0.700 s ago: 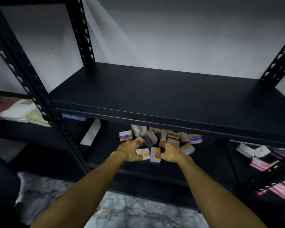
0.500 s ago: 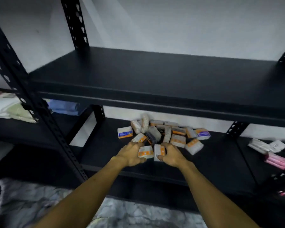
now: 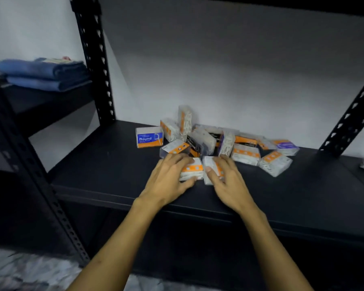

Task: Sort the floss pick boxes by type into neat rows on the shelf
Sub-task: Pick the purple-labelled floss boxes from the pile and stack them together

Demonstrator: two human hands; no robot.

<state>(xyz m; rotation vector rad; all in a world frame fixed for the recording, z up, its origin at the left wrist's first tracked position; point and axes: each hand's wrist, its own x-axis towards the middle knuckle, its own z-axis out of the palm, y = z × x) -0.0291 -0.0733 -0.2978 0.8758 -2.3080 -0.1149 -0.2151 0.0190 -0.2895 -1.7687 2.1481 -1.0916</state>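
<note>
Head camera looks down at a loose pile of floss pick boxes [image 3: 214,141] heaped on a black shelf [image 3: 105,164], near its back edge against the pale wall [image 3: 219,70]. Most boxes are clear with orange bands; some lie flat, some stand on end. One blue-labelled box [image 3: 149,136] marked "Round" stands just left of the pile, apart from it. At the front of the heap the left hand [image 3: 168,179] grips an orange-banded box [image 3: 192,170], thumb below and fingers curled over its top. Beside it, the right hand [image 3: 229,177] holds a second clear box [image 3: 210,166], thumb across its face. The two boxes touch. Folded blue cloths [image 3: 44,73] lie on a neighbouring shelf at the left.
</note>
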